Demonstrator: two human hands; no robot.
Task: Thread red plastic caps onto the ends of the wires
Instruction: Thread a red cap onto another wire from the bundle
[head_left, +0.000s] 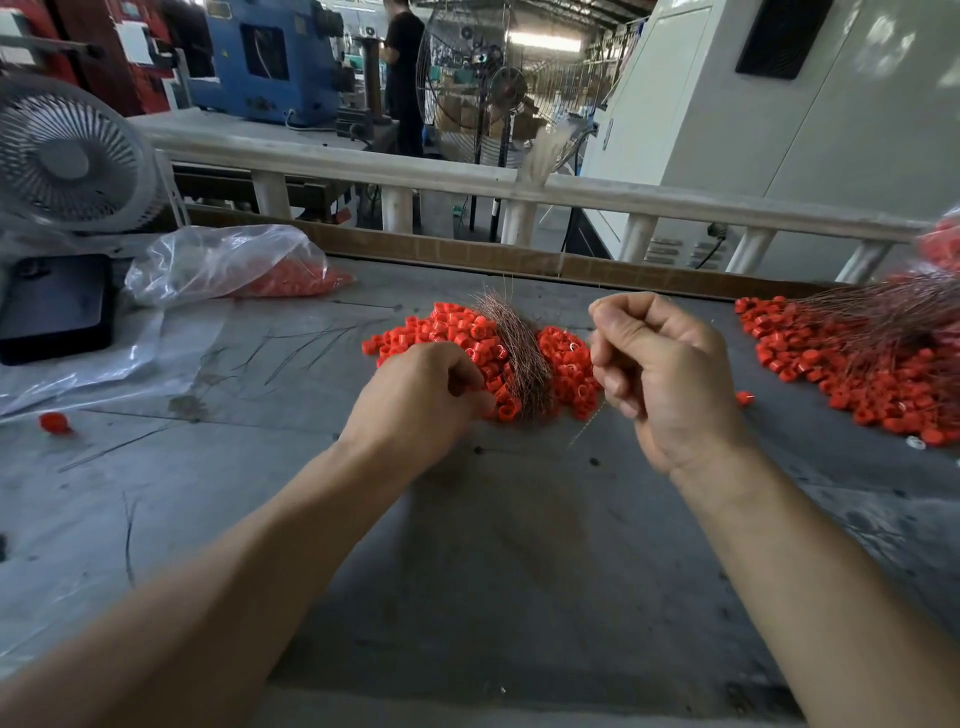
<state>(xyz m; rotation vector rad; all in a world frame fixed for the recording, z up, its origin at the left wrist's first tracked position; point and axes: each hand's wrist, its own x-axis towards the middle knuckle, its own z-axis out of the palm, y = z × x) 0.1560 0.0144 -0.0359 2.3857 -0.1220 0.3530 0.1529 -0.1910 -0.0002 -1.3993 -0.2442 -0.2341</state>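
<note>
— Where now? Red caps (457, 338) heaped mid-tabletop (311, 519), wire bundle (519, 358) across them
— Picking step: left hand (421, 400) grip curled into the heap, cap hidden; right hand (670, 374) grip pinching a single wire (584, 428). Next, probably: aligning tip with cap hole

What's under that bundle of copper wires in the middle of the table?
The wire bundle lies across a pile of loose red caps, which spread out on both sides. Whatever sits directly beneath the strands is covered; the left hand hides the pile's near-left edge.

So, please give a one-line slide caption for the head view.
Right hand pinches thin copper wire; left hand reaches into pile of small red plastic caps.
</note>
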